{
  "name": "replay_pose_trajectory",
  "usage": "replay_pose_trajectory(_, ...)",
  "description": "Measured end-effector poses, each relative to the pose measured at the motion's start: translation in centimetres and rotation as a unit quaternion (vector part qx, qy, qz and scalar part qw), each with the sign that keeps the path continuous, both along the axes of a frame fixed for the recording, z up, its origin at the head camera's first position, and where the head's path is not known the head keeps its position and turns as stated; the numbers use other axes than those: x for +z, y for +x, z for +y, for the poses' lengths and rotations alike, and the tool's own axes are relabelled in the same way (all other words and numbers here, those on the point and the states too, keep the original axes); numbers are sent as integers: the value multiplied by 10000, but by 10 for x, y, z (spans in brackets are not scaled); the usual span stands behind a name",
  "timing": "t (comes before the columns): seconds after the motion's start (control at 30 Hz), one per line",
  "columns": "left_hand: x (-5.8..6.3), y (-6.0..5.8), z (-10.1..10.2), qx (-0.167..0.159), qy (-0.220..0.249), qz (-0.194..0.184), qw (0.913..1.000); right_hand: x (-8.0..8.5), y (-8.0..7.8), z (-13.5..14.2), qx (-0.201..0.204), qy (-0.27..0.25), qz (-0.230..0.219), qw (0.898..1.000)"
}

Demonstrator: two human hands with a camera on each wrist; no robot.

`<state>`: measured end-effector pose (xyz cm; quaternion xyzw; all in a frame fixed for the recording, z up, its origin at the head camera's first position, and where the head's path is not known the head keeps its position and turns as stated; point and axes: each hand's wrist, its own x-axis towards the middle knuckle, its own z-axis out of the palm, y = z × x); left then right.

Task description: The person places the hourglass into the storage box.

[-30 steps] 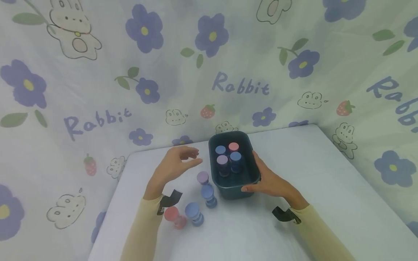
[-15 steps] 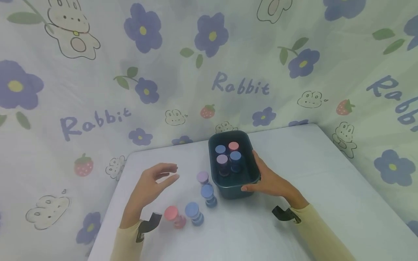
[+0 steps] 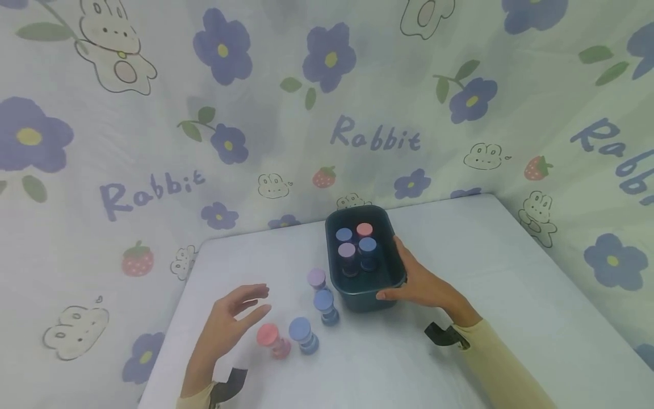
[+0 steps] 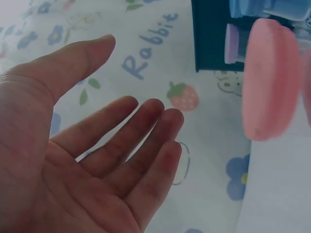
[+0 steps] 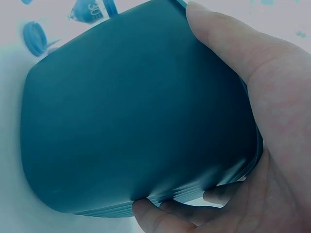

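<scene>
My left hand (image 3: 232, 318) hovers with its fingers apart and nothing in them, just left of a pink sand timer (image 3: 273, 339). In the left wrist view the timer's pink end cap (image 4: 272, 80) shows beyond the fingertips, not touched. My right hand (image 3: 424, 282) grips the near right corner of a dark teal bin (image 3: 369, 301), thumb on the front wall and fingers along the right side. Inside the bin stand two blue sand timers, a purple sand timer (image 3: 347, 251) and a pink one (image 3: 364, 229).
Left of the bin stand a purple sand timer (image 3: 317, 278) and a blue sand timer (image 3: 326, 307). Another blue sand timer (image 3: 304, 335) is beside the pink one. The white table (image 3: 434, 363) meets a printed curtain (image 3: 286, 125) at the back.
My left hand has moved away from beside the bin, toward the left and nearer the front, reaching the pink sand timer's side. The right hand and bin have stayed put.
</scene>
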<state>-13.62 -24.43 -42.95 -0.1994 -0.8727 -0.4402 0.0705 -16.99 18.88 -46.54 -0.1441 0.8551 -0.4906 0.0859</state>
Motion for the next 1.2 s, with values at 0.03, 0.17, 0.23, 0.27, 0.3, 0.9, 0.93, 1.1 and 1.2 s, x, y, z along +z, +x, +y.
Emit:
replay_pose_trajectory(0.03,-2,2,-1,2,29,3,10000,0,0,0,-8,13,-16,10000)
replay_pose_trajectory(0.17,-9,11,-7,55,93,-103,9999,-1,0,0,17,13,35,10000)
replay_pose_trajectory(0.23,-14,16,-10,69,149,-201,9997,-1,-1,0,29,11,77,10000)
replay_pose_trajectory(0.27,-16,18,-11,88,174,-277,9994,-2,-1,1,32,15,89,10000)
replay_pose_trajectory(0.3,-18,20,-12,93,206,-346,9991,-2,-2,1,32,25,103,9999)
replay_pose_trajectory(0.9,-56,50,-15,803,34,-1508,9853,1,2,-2,-4,142,36,9999)
replay_pose_trajectory(0.93,-58,51,-15,873,59,-1545,9841,1,3,-2,-8,190,22,9998)
replay_pose_trajectory(1.1,-61,57,-11,1116,94,-1586,9810,1,5,-3,-1,290,14,9996)
replay_pose_trajectory(1.2,-61,60,-9,1262,75,-1635,9784,1,7,-4,9,240,9,9997)
